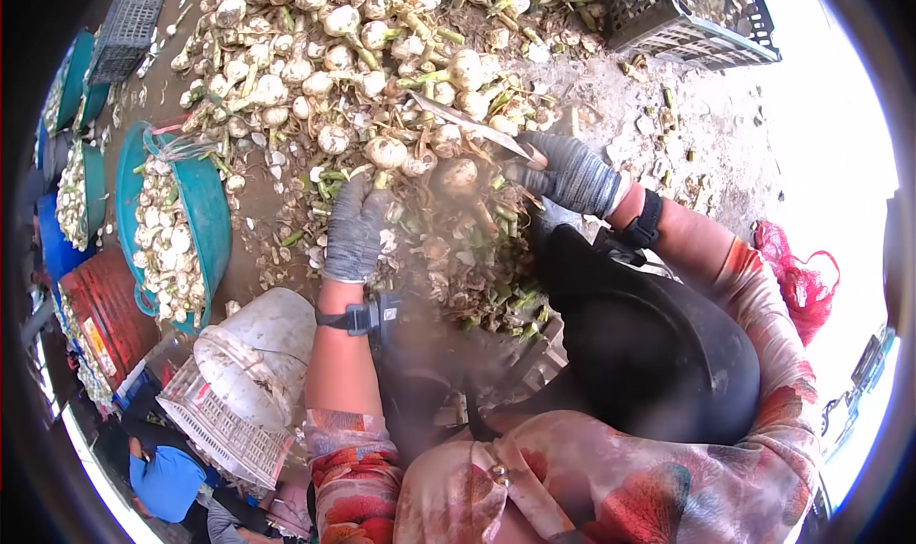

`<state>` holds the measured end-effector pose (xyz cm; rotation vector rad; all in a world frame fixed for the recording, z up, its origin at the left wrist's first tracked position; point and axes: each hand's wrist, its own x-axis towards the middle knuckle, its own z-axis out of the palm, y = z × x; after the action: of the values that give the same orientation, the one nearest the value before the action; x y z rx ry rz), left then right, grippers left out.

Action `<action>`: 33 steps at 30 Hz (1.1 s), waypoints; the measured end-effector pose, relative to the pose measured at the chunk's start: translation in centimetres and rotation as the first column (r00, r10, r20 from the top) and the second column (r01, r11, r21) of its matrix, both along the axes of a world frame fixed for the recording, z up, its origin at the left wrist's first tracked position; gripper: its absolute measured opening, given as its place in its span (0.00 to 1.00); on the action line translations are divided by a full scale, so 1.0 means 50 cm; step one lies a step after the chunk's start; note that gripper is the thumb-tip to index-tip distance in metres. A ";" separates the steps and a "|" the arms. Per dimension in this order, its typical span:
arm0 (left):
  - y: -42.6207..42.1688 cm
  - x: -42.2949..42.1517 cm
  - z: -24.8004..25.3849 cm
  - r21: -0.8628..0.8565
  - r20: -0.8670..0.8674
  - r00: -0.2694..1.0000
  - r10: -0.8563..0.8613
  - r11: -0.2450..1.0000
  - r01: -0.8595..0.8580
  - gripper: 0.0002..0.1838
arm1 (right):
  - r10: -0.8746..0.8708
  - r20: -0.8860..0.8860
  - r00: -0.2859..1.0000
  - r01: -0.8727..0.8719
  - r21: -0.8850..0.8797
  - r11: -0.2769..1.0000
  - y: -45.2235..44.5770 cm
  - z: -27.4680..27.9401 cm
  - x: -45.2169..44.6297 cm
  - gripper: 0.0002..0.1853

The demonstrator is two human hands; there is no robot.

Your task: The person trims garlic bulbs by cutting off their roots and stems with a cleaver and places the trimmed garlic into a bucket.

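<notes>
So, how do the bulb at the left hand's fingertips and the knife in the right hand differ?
The bulb is round with a short stem; the knife is long and narrow. The bulb is creamy white, while the knife looks dull and greyish. The bulb's stem points toward the left hand, whereas the knife slants away from the right hand, over the pile of bulbs. Each is held by a gloved hand.
</notes>
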<state>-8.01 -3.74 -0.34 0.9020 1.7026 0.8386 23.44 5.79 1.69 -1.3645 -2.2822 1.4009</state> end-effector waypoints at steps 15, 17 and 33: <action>0.004 0.134 0.131 0.006 0.423 0.893 -0.154 0.986 0.167 0.28 | 0.142 -0.007 0.990 -0.140 0.127 0.982 -0.002 0.133 -0.064 0.18; -0.010 0.125 0.065 0.382 -0.546 0.784 -0.296 0.745 0.547 0.23 | 0.237 0.013 0.972 -0.235 0.187 0.954 -0.023 0.118 -0.049 0.16; -0.022 0.206 0.164 0.218 0.234 0.969 0.078 0.967 -0.131 0.30 | 0.021 0.224 0.974 -0.055 0.149 0.987 0.017 -0.066 0.060 0.15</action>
<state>2.30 -4.85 7.86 0.8410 1.4853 1.1850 26.42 6.66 -1.60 -1.5019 -2.5071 1.1026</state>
